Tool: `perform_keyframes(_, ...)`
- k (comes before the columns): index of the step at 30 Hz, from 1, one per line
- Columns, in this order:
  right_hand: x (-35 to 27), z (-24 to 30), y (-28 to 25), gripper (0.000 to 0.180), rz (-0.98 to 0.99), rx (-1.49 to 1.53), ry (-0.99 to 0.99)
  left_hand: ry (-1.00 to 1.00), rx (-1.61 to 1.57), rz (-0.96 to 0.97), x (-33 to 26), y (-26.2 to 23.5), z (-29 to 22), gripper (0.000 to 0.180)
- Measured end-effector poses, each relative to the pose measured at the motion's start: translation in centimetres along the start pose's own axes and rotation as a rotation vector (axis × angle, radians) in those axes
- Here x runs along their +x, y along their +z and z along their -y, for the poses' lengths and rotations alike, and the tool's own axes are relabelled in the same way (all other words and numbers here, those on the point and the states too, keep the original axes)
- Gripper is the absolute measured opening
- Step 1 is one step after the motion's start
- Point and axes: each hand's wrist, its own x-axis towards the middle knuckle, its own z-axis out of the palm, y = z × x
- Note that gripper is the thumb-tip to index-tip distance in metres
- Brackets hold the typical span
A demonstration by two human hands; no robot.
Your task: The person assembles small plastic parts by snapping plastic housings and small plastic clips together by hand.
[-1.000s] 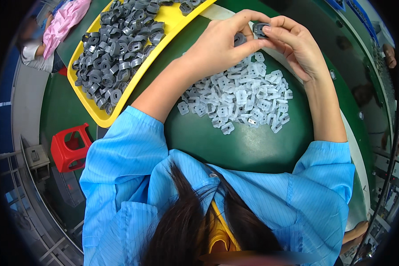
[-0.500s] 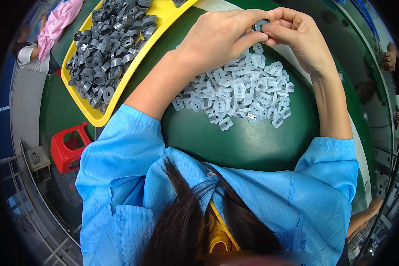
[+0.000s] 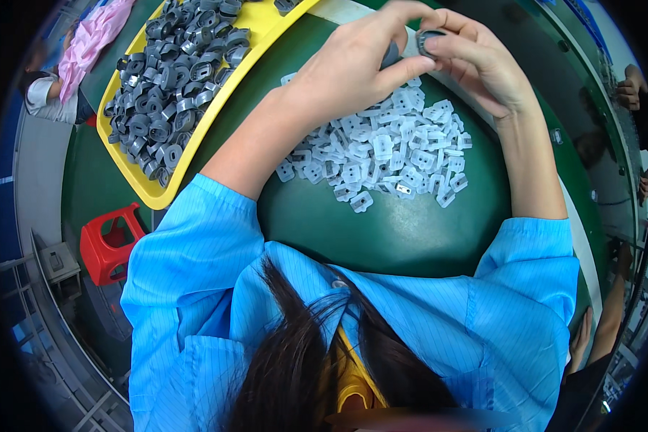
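At the far side of the table my two hands are raised close together. Between the thumb and fingers of my right hand [image 3: 486,63] is pinched a dark grey oval plastic ring [image 3: 426,43]. My left hand [image 3: 360,61] curls just beside it, with another grey plastic part [image 3: 390,55] showing inside its fingers; most of that part is hidden. The left thumb tip points toward the ring and nearly meets the right fingers. Below both hands lies a pile of small translucent white plastic pieces [image 3: 381,147].
A yellow tray [image 3: 151,193] full of grey plastic rings [image 3: 158,108] stands left on the green table [image 3: 324,230]. A red stool [image 3: 101,255] is beyond the table at left. Another person's arm [image 3: 608,317] shows at the right, and pink cloth [image 3: 93,43] at the upper left.
My hands, closed together around a grey part before, have drawn slightly apart. The left fingers have lifted, and the oval ring now shows more plainly in my right hand. Another person's arm at right has moved.
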Motion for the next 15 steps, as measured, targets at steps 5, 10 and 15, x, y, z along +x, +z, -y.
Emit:
perform_keyframes(5,0.9,-1.5,-4.7,0.025,-0.332,-0.403,0.009,-0.302,0.024,0.071,-0.7,-0.6,1.9,0.035)
perform_keyframes(10,0.7,-2.8,-7.1,0.031,-0.655,-1.053,-0.093,-0.198,0.126,0.017,-0.6,-0.7,2.7,0.024)
perform_keyframes(15,-0.1,-0.1,-2.8,0.03,-0.572,-1.225,-0.1,-0.546,-0.453,0.056,-0.8,-0.5,5.0,0.032)
